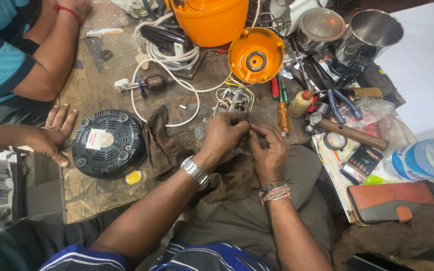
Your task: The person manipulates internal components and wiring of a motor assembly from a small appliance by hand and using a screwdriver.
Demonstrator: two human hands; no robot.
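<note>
My left hand (pixel 224 133), with a metal watch on the wrist, and my right hand (pixel 269 150), with bead bracelets, meet fingertip to fingertip over a worn wooden bench (pixel 91 90). Both pinch a small part (pixel 249 131) that my fingers mostly hide. Just beyond my fingers lies a switch unit (pixel 234 100) with yellow and white wires. An orange round housing (pixel 256 54) stands tilted behind it. A brown cloth (pixel 164 145) lies under and to the left of my left hand.
A black round base cover (pixel 109 143) lies at the left, with another person's hand (pixel 51 133) beside it. A motor armature (pixel 151 83) and white cable lie farther back. To the right are screwdrivers (pixel 283 115), a hammer (pixel 350 133), steel jars (pixel 365 35), a water bottle (pixel 425 158) and an orange wallet (pixel 390 200).
</note>
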